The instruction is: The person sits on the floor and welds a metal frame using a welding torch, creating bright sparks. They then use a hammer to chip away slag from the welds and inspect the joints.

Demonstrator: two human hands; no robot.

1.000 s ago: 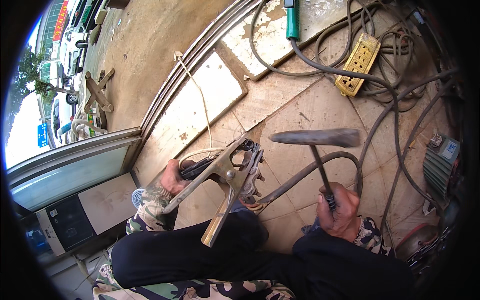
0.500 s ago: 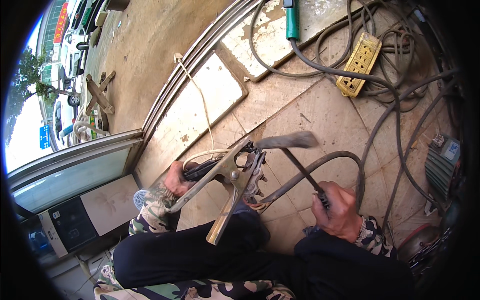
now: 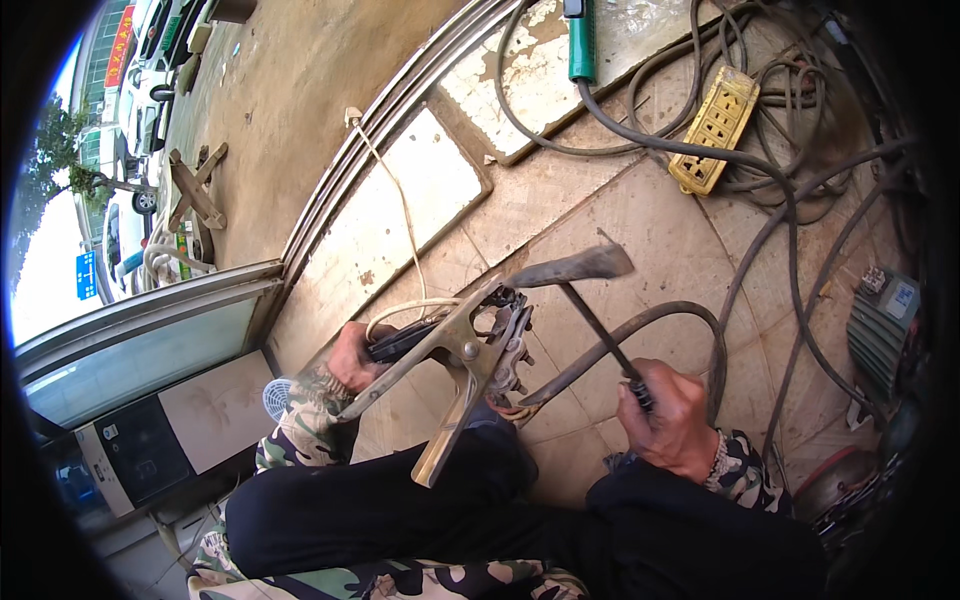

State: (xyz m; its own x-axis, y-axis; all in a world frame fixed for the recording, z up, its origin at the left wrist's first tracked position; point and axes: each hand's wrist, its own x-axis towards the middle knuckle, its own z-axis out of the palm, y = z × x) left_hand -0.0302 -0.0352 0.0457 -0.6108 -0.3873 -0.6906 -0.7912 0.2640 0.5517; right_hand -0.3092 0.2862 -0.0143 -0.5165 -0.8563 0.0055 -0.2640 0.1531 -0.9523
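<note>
My right hand [image 3: 672,415] is closed round the dark grip of a chipping hammer [image 3: 575,268]. The hammer's long grey head lies over the jaw end of a metal welding ground clamp [image 3: 462,350]; whether they touch I cannot tell. My left hand [image 3: 352,360] is wrapped round a black-handled tool [image 3: 400,342], partly hidden behind the clamp. One clamp arm slants down toward my left sleeve, the other toward my dark trouser leg. A thick cable [image 3: 640,325] with a bare copper-coloured end reaches the clamp's lower part. A pale cord [image 3: 405,210] loops beside my left hand.
A yellow power strip [image 3: 715,130] lies among coiled cables at the upper right, near a green handle [image 3: 582,45]. On the right stands a finned grey-green motor [image 3: 885,330]. A metal door track [image 3: 370,130] crosses the upper left; a glass panel [image 3: 140,345] stands left.
The hammer head has tipped slightly and shows sharper now, its outer end a little higher. My right hand has shifted slightly left and up. My left hand and the clamp hold nearly still.
</note>
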